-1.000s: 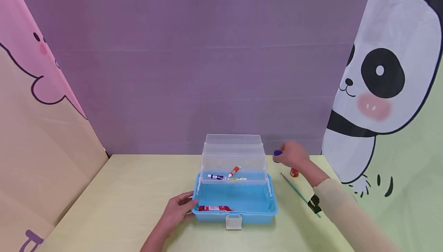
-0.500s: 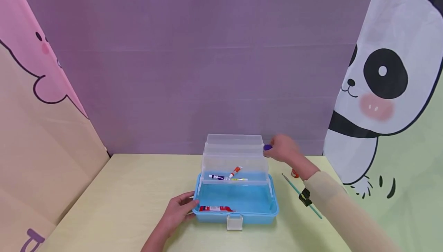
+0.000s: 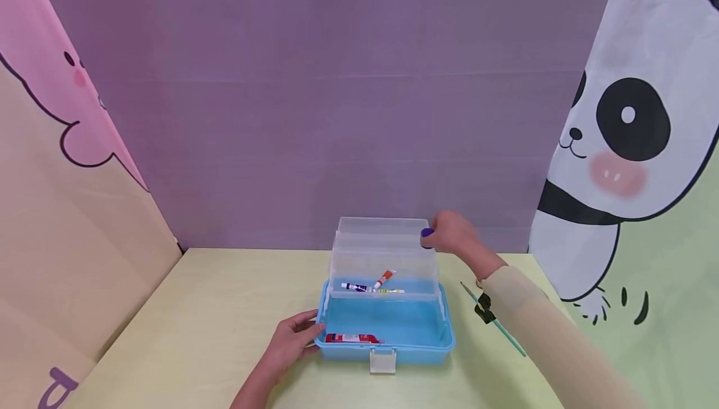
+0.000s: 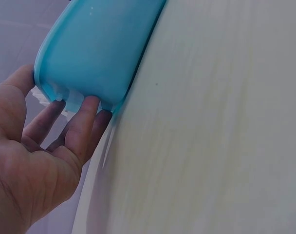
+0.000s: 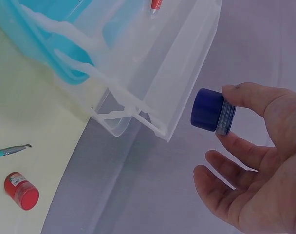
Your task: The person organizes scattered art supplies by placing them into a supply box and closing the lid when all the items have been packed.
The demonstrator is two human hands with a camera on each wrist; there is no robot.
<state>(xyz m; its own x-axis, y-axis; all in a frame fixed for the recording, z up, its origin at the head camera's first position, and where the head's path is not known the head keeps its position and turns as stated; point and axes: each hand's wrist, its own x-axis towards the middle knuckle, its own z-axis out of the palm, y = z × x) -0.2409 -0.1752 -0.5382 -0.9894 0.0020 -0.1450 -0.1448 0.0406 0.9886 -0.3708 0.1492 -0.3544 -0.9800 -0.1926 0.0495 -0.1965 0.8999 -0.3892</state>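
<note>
A light blue plastic box (image 3: pixel 393 354) stands with its lid raised and its clear tiered trays (image 3: pixel 382 268) unfolded toward the back. My left hand (image 3: pixel 286 341) holds the box's left end, thumb at the rim and fingers against the side. Between thumb and index finger, my right hand (image 5: pixel 284 146) pinches a small dark blue paint jar (image 5: pixel 206 109). The jar is in the air near the right edge of the upper tray. A red paint tube (image 3: pixel 352 338) lies inside the box. Orange (image 3: pixel 384 279), purple (image 3: pixel 355 287) and yellow (image 3: pixel 390 291) tubes rest in the lower tray.
A teal paintbrush (image 3: pixel 508 336) lies on the pale table (image 3: pixel 236 309), right of the box. In the right wrist view, a red paint jar (image 5: pixel 21 190) lies near the brush tip. A purple backdrop (image 3: pixel 281 115) rises behind the table.
My right hand has moved left and slightly up with the blue paint jar, from the table's right side to the upper tray. My left hand has stayed at the box.
</note>
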